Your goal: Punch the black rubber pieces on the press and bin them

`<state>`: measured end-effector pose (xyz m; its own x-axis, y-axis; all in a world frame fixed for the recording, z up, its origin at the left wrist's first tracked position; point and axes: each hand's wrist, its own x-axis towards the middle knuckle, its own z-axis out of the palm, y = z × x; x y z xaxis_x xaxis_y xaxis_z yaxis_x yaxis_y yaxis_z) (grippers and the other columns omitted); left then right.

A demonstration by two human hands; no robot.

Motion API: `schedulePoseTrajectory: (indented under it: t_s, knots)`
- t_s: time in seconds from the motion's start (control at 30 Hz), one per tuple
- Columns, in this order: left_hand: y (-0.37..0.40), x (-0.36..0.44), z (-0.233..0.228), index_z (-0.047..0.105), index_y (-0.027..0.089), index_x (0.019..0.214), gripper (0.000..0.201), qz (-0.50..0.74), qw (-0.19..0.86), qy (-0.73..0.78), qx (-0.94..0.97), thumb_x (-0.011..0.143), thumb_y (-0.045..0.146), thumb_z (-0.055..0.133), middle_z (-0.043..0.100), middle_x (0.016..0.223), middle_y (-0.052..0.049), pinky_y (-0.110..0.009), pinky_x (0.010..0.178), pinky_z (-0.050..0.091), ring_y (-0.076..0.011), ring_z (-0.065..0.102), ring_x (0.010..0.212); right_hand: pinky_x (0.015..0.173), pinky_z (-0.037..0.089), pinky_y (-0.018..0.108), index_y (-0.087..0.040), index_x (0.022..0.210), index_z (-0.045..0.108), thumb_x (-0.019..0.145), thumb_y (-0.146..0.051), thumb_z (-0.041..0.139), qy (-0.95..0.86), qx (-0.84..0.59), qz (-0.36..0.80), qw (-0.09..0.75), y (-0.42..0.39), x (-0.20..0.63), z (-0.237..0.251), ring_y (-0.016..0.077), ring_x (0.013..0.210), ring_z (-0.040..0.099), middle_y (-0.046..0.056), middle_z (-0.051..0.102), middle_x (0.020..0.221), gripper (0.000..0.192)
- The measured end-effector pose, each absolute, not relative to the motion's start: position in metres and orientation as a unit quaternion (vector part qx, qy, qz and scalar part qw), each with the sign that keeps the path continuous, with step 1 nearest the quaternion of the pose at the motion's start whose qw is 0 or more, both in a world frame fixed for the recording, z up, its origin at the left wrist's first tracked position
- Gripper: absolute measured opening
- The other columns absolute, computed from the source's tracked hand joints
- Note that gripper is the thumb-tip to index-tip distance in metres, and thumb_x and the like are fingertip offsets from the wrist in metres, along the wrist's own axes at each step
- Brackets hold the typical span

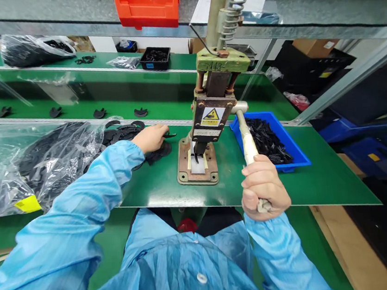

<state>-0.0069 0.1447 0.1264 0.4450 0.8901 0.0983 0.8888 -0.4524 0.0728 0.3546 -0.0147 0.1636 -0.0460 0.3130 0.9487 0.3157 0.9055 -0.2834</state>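
My right hand is wrapped round the lever of a hand press, which is pulled down towards me. Under the press head, a small black part shows at the pale metal fixture on the base plate. My left hand is left of the press, its fingers pinched on a small black plastic piece. Below and beside that hand, flat black curved pieces lie in a loose pile spilling from a clear plastic bag.
Right of the press stands a blue bin of black parts. Several black curved pieces sit spaced along the green belt behind. An orange bin hangs over the front of the metal shelf overhead. A black tray stands further back.
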Motion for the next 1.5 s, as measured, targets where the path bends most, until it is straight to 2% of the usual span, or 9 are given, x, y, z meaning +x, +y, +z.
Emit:
schedulePoseTrajectory:
  t_s: [0.27, 0.5, 0.67, 0.77, 1.0, 1.2, 1.3, 1.4, 1.5]
  knots:
    - [0.082, 0.010, 0.085, 0.074, 0.019, 0.109, 0.022, 0.143, 0.153, 0.501, 0.840, 0.100, 0.036, 0.063, 0.071, 0.105, -0.009, -0.034, 0.091, 0.056, -0.0233, 0.070, 0.096, 0.100, 0.057, 0.058, -0.025, 0.069, 0.058, 0.090, -0.029, 0.070, -0.726, -0.215, 0.007, 0.654, -0.014, 0.354, 0.164, 0.0195, 0.078, 0.070, -0.004, 0.065, 0.067, 0.024]
    - [0.075, 0.021, 0.060, 0.073, 0.019, 0.112, 0.028, 0.099, 0.066, 0.558, 0.822, 0.108, 0.034, 0.050, 0.069, 0.112, -0.014, -0.035, 0.085, 0.054, -0.0256, 0.071, 0.099, 0.102, 0.056, 0.057, -0.024, 0.068, 0.057, 0.090, -0.028, 0.069, -0.726, -0.213, 0.013, 0.654, -0.016, 0.353, 0.167, 0.0189, 0.080, 0.069, -0.003, 0.064, 0.067, 0.025]
    - [0.088, -0.009, 0.077, 0.073, 0.020, 0.123, 0.031, 0.176, 0.028, 0.560, 0.809, 0.105, 0.040, 0.058, 0.072, 0.119, -0.012, -0.039, 0.099, 0.052, -0.0279, 0.068, 0.112, 0.103, 0.056, 0.056, -0.024, 0.069, 0.057, 0.091, -0.028, 0.068, -0.727, -0.213, 0.015, 0.653, -0.017, 0.352, 0.168, 0.0189, 0.080, 0.069, -0.003, 0.064, 0.068, 0.025]
    - [0.092, -0.022, 0.082, 0.074, 0.021, 0.131, 0.042, 0.134, 0.034, 0.527, 0.839, 0.098, 0.046, 0.067, 0.074, 0.127, -0.012, -0.043, 0.107, 0.048, -0.0311, 0.066, 0.119, 0.102, 0.057, 0.056, -0.024, 0.069, 0.057, 0.091, -0.028, 0.069, -0.721, -0.213, 0.011, 0.659, -0.016, 0.351, 0.168, 0.0188, 0.079, 0.069, -0.003, 0.063, 0.067, 0.026]
    - [0.092, 0.002, 0.074, 0.072, 0.021, 0.139, 0.049, 0.062, 0.027, 0.529, 0.846, 0.098, 0.047, 0.067, 0.074, 0.133, -0.015, -0.046, 0.103, 0.045, -0.0352, 0.061, 0.126, 0.100, 0.057, 0.056, -0.023, 0.068, 0.056, 0.090, -0.028, 0.070, -0.719, -0.206, 0.000, 0.664, -0.014, 0.350, 0.167, 0.0187, 0.077, 0.069, -0.003, 0.063, 0.065, 0.027]
    - [0.110, 0.018, 0.081, 0.072, 0.020, 0.130, 0.047, 0.029, 0.095, 0.566, 0.818, 0.089, 0.042, 0.078, 0.078, 0.122, -0.013, -0.040, 0.099, 0.048, -0.0334, 0.068, 0.118, 0.100, 0.057, 0.056, -0.023, 0.068, 0.056, 0.090, -0.028, 0.070, -0.722, -0.209, -0.003, 0.660, -0.014, 0.351, 0.167, 0.0184, 0.077, 0.069, -0.004, 0.063, 0.065, 0.027]
    - [0.110, 0.027, 0.084, 0.073, 0.021, 0.112, 0.028, 0.006, 0.141, 0.559, 0.817, 0.090, 0.037, 0.075, 0.078, 0.104, -0.009, -0.036, 0.086, 0.050, -0.0298, 0.072, 0.101, 0.101, 0.057, 0.056, -0.024, 0.068, 0.056, 0.090, -0.028, 0.069, -0.723, -0.212, -0.002, 0.657, -0.015, 0.352, 0.167, 0.0185, 0.077, 0.069, -0.004, 0.063, 0.066, 0.026]
    - [0.102, 0.034, 0.083, 0.067, 0.021, 0.092, 0.013, 0.051, 0.149, 0.548, 0.822, 0.090, 0.033, 0.072, 0.073, 0.097, -0.009, -0.033, 0.081, 0.050, -0.0264, 0.071, 0.094, 0.102, 0.057, 0.057, -0.024, 0.069, 0.057, 0.091, -0.029, 0.069, -0.729, -0.219, 0.002, 0.649, -0.016, 0.353, 0.167, 0.0186, 0.078, 0.069, -0.004, 0.063, 0.067, 0.025]
    - [0.093, 0.035, 0.082, 0.055, 0.023, 0.082, 0.018, 0.144, 0.190, 0.574, 0.784, 0.090, 0.029, 0.070, 0.068, 0.084, -0.005, -0.031, 0.074, 0.048, -0.0235, 0.070, 0.085, 0.103, 0.057, 0.057, -0.024, 0.070, 0.057, 0.090, -0.029, 0.069, -0.732, -0.221, 0.002, 0.645, -0.016, 0.355, 0.167, 0.0186, 0.079, 0.070, -0.004, 0.064, 0.068, 0.024]
